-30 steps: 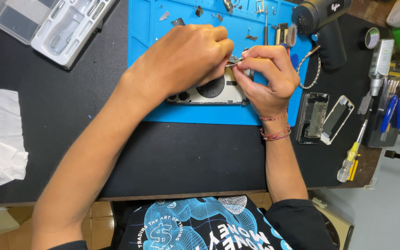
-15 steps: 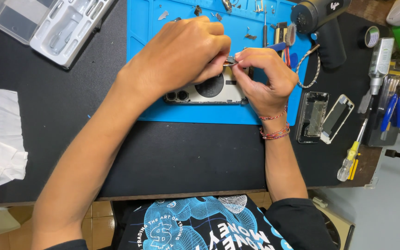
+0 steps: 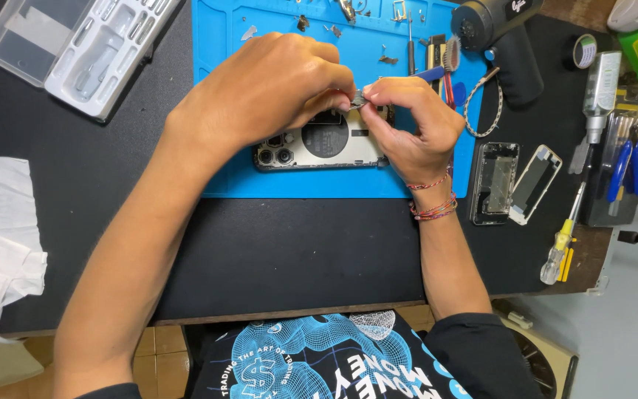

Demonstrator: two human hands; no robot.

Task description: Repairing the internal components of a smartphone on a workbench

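Both hands are hovering over the opened phone (image 3: 319,144) lying on the blue mat (image 3: 223,170), and the left hand (image 3: 263,92) and right hand (image 3: 411,122) are both pinching a tiny grey metal part (image 3: 358,98) between their fingertips, just above the phone's upper edge. Honestly that part is too small to identify, and the hands are covering most of the phone's right half. A grey heat gun (image 3: 500,33) and a clear parts tray (image 3: 75,41) are getting cut off at the top edge.

opened phone shell (image 3: 319,144) flat on blue mat, small metal part (image 3: 358,98) pinched above it
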